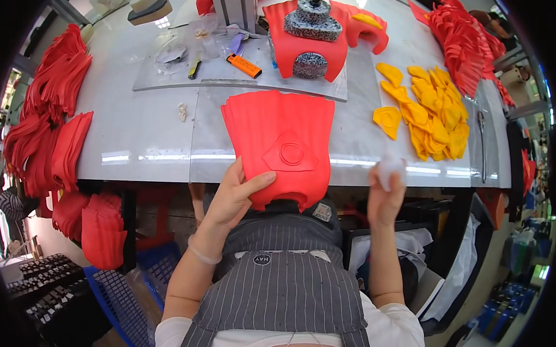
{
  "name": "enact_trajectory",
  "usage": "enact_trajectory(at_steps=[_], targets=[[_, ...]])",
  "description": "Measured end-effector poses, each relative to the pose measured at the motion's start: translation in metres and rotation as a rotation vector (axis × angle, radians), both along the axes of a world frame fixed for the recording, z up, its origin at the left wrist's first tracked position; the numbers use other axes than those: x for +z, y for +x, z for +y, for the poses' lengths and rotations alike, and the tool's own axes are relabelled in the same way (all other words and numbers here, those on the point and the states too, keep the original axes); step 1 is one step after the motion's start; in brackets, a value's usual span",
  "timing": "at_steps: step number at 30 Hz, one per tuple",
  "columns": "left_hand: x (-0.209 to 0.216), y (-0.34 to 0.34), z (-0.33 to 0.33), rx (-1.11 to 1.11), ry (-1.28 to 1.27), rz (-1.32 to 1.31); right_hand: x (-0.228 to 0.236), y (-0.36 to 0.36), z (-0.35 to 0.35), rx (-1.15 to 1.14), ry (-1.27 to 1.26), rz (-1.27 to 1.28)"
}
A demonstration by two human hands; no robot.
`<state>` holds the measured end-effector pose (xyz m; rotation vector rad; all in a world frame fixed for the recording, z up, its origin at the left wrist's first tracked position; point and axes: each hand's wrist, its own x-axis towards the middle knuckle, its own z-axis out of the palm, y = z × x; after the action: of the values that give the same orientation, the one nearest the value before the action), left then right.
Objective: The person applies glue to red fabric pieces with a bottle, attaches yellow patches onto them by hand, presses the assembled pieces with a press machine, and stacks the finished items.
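My left hand [235, 196] grips the lower left edge of a red moulded sheet [282, 127], thumb on top. The sheet is ribbed, with a raised emblem outline around a ring and a notch in its lower edge. It lies partly on the table and partly over the front edge. To its right, my raised right hand [386, 200] is closed around a small, whitish, translucent bottle-like thing [390, 171], smeared by motion. A single yellow emblem-shaped piece [387, 121] lies just beyond that hand, beside a heap of yellow pieces [438, 113].
Behind the sheet, a speckled press pad [312, 22] sits on another red piece [280, 48]. An orange cutter [244, 66] lies on a grey board [164, 76]. Red sheets are stacked at the left [54, 77] and right [460, 45]. A blue crate [120, 307] stands below.
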<state>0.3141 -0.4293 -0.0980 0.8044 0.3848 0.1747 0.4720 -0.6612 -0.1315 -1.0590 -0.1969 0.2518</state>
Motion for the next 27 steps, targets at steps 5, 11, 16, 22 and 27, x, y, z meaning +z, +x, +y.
enact_trajectory(at_steps=[5,11,16,22,27], targets=[[-0.001,-0.003,-0.002,-0.001,0.100,0.015,0.008,-0.016,0.033,0.229,-0.129,-0.085],[-0.003,-0.004,-0.002,0.000,0.123,0.023,0.022,-0.019,0.038,0.188,-0.287,-0.327],[-0.003,-0.003,-0.002,-0.003,0.125,0.022,0.031,-0.019,0.040,0.220,-0.366,-0.414],[-0.003,-0.002,-0.002,-0.001,0.127,0.018,0.041,-0.023,0.040,0.236,-0.389,-0.413],[-0.003,-0.002,-0.002,-0.003,0.134,0.026,0.026,-0.013,0.029,0.213,-0.309,-0.288]])
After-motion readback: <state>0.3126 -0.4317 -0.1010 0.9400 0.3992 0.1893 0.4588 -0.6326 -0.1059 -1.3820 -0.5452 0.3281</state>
